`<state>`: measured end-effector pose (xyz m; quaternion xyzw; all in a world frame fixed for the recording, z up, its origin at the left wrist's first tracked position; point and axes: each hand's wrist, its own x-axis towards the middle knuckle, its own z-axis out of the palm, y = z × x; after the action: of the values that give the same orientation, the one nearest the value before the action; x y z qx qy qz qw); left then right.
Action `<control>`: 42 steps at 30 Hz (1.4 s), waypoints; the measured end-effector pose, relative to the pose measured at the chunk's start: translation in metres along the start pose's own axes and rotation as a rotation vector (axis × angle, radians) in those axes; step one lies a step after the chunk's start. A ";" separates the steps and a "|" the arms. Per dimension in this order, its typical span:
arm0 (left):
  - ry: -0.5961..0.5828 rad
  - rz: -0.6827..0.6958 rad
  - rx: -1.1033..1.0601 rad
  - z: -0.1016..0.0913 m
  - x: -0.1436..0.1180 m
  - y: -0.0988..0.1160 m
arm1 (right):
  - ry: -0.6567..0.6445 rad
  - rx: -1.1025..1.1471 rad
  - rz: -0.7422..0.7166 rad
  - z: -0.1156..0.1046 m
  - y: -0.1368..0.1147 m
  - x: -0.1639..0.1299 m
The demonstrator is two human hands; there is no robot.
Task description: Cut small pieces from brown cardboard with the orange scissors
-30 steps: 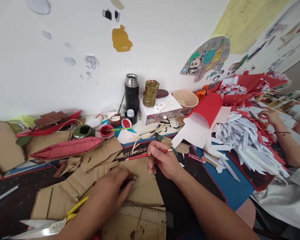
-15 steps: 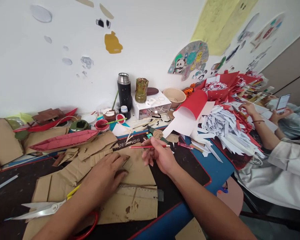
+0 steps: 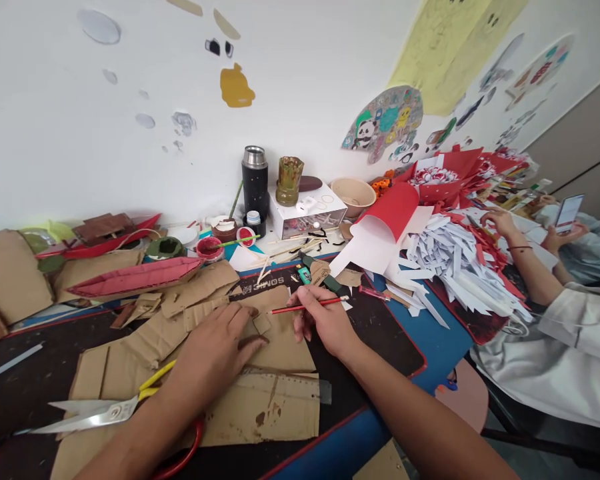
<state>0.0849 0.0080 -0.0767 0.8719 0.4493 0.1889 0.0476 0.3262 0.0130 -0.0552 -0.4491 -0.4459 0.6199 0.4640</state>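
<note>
My right hand (image 3: 325, 319) is closed around a red pencil (image 3: 293, 308), its tip pointing left over a sheet of brown cardboard (image 3: 285, 350). Against that sheet my left hand (image 3: 220, 347) lies palm down, holding a small cardboard piece (image 3: 261, 325) between thumb and fingers. Below is another stained cardboard strip (image 3: 270, 413) with a clear ruler-like strip along its top edge. Scissors (image 3: 113, 412) with yellow and red handles lie partly under my left forearm.
A pink cardboard boat (image 3: 135, 277), paint pots (image 3: 209, 248), a black thermos (image 3: 255, 180) and a white box (image 3: 307, 217) stand along the wall. A green cutter (image 3: 304, 274) lies beyond my right hand. Paper strips (image 3: 445, 253) and other people's arms (image 3: 527, 263) are at the right.
The pencil has tilted, its tip now lower and nearer the cardboard. The small cardboard piece shows more clearly at my left fingertips. The whole view has shifted slightly.
</note>
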 end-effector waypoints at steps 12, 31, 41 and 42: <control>-0.007 -0.055 -0.052 0.002 0.000 0.002 | -0.004 -0.081 0.041 0.011 0.013 -0.012; -0.007 -0.041 -0.030 -0.002 0.001 0.003 | -0.061 -0.167 0.042 0.020 0.020 -0.016; -0.006 -0.077 -0.083 -0.001 0.001 0.003 | -0.073 -0.205 0.038 0.021 0.015 -0.015; -0.008 -0.082 -0.086 -0.001 0.001 0.003 | -0.074 -0.209 0.039 0.022 0.015 -0.015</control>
<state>0.0877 0.0069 -0.0751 0.8507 0.4759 0.2024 0.0946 0.3052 -0.0075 -0.0632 -0.4805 -0.5158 0.5951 0.3859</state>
